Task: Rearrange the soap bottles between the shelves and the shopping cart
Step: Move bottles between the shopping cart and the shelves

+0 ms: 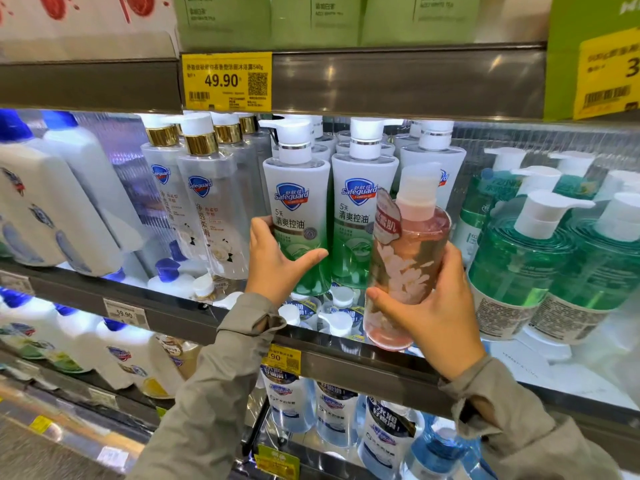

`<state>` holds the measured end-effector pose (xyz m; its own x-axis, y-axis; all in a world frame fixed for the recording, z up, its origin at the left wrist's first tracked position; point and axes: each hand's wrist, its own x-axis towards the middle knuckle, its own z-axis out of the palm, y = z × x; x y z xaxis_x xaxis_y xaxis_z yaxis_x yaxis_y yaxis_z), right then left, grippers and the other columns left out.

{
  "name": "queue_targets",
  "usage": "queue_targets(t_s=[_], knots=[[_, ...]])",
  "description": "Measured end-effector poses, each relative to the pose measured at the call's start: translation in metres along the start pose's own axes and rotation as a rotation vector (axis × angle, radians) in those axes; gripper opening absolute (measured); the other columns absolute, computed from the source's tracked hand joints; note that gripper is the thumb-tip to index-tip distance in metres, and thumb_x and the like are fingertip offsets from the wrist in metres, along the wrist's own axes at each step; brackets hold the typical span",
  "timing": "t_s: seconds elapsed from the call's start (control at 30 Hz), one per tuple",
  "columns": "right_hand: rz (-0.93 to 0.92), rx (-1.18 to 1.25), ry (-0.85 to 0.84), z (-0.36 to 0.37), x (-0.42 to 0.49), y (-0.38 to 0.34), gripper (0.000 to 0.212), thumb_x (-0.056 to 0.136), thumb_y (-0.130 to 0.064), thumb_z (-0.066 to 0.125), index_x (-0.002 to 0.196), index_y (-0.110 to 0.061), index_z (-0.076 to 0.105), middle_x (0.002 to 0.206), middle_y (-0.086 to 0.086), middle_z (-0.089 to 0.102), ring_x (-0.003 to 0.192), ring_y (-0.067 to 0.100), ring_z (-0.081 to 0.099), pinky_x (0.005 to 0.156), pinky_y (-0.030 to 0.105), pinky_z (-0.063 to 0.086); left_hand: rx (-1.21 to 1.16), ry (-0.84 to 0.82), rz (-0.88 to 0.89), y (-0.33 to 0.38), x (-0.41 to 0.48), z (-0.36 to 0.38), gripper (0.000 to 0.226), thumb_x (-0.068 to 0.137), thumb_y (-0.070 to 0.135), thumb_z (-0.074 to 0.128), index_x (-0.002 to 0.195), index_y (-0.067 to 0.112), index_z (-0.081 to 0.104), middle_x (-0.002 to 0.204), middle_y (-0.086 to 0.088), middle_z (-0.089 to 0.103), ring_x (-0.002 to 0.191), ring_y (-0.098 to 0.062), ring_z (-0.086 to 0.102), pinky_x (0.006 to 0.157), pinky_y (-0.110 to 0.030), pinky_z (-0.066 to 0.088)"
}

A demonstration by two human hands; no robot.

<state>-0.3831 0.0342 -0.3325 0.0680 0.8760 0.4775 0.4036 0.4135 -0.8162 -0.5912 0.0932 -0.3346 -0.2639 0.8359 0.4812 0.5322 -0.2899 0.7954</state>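
Note:
My left hand [275, 263] grips the lower part of a white-and-green Safeguard pump bottle [298, 202] that stands on the middle shelf [346, 358]. My right hand [433, 310] holds a pink, see-through pump bottle [410, 251] with a flower print, upright and just in front of the shelf edge. A second white-and-green Safeguard bottle [362, 202] stands between the two, partly hidden by the pink one. No shopping cart is in view.
Clear bottles with gold collars [211, 202] stand left of the Safeguard ones, white bottles with blue caps [52, 202] further left. Green round pump bottles [526, 258] fill the right. A yellow price tag [227, 81] hangs above. Lower shelves hold more bottles [291, 400].

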Motion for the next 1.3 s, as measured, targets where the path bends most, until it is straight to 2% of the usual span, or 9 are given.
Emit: queue_targets(t_s=[0.17,0.27,0.43,0.57,0.7,0.87,0.97,1.13,1.3], knots=[[0.13,0.254,-0.31,-0.027,0.017,0.008,0.099,0.051,-0.021,0.087,0.134,-0.017,0.033,0.107,-0.015,0.067,0.105,0.005,0.063,0.097,0.033,0.049,-0.012,0.001,-0.002,0.0,0.0,0.0,0.071,0.063,0.025,0.086,0.107,0.015,0.031,0.112,0.001,0.039,0.108,-0.014,0.044,0.093,-0.017,0.037],[0.122,0.27,-0.368,-0.023,0.009,0.008,0.08,0.063,-0.007,0.085,0.123,-0.024,0.035,0.11,-0.015,0.064,0.106,0.001,0.061,0.095,0.025,0.049,-0.008,0.0,0.001,0.0,0.0,0.0,0.071,0.063,0.025,0.086,0.107,0.015,0.031,0.112,0.0,0.039,0.109,-0.015,0.044,0.094,-0.02,0.037],[0.053,0.093,-0.123,-0.007,-0.006,0.01,0.085,0.048,-0.057,0.079,0.12,-0.027,0.045,0.118,-0.007,0.054,0.11,0.008,0.054,0.097,0.033,0.045,-0.004,-0.01,-0.009,0.001,0.0,0.0,0.071,0.063,0.026,0.086,0.107,0.016,0.031,0.113,0.001,0.038,0.111,-0.016,0.044,0.097,-0.022,0.038],[0.073,0.1,-0.136,-0.017,-0.003,0.016,0.097,0.048,-0.044,0.089,0.13,-0.024,0.041,0.117,-0.014,0.061,0.11,0.006,0.058,0.098,0.036,0.047,-0.008,-0.018,-0.018,0.001,0.0,-0.001,0.072,0.064,0.027,0.086,0.108,0.016,0.03,0.114,0.001,0.039,0.112,-0.017,0.044,0.097,-0.022,0.038],[0.076,0.144,-0.229,-0.022,-0.001,0.017,0.073,0.055,-0.041,0.085,0.117,-0.03,0.049,0.11,-0.02,0.064,0.105,0.004,0.061,0.097,0.033,0.048,0.007,-0.022,-0.033,0.003,-0.001,-0.001,0.072,0.064,0.027,0.086,0.108,0.015,0.031,0.115,-0.001,0.039,0.113,-0.018,0.044,0.099,-0.026,0.039],[0.07,0.177,-0.254,-0.018,-0.006,0.013,0.071,0.056,-0.037,0.079,0.117,-0.034,0.042,0.108,-0.028,0.061,0.102,-0.002,0.06,0.089,0.017,0.048,0.064,-0.049,-0.077,0.013,-0.009,-0.006,0.077,0.066,0.024,0.085,0.122,0.005,0.035,0.118,0.0,0.039,0.109,-0.011,0.042,0.093,-0.013,0.034],[0.062,0.172,-0.251,-0.02,-0.003,0.013,0.071,0.056,-0.034,0.082,0.117,-0.03,0.045,0.107,-0.021,0.064,0.1,-0.004,0.06,0.088,0.014,0.048,0.071,-0.029,-0.118,0.017,-0.025,-0.013,0.072,0.067,0.026,0.084,0.119,0.012,0.037,0.123,-0.005,0.043,0.108,-0.017,0.049,0.096,-0.026,0.043],[0.033,0.172,-0.204,-0.019,0.001,0.017,0.065,0.056,-0.016,0.089,0.108,-0.023,0.05,0.105,-0.011,0.066,0.095,-0.001,0.062,0.085,0.014,0.048,0.122,-0.257,-0.096,0.036,-0.044,-0.026,0.041,0.073,0.024,0.08,0.1,0.02,0.05,0.106,0.0,0.053,0.083,-0.01,0.053,0.076,-0.022,0.047],[0.015,0.172,-0.178,-0.022,0.0,0.017,0.064,0.053,-0.016,0.09,0.103,-0.026,0.051,0.101,-0.014,0.066,0.094,-0.003,0.062,0.085,0.015,0.049,0.178,-0.44,-0.039,0.058,-0.055,-0.027,0.029,0.078,0.019,0.076,0.097,0.023,0.055,0.093,0.007,0.059,0.08,-0.013,0.056,0.075,-0.027,0.05]])
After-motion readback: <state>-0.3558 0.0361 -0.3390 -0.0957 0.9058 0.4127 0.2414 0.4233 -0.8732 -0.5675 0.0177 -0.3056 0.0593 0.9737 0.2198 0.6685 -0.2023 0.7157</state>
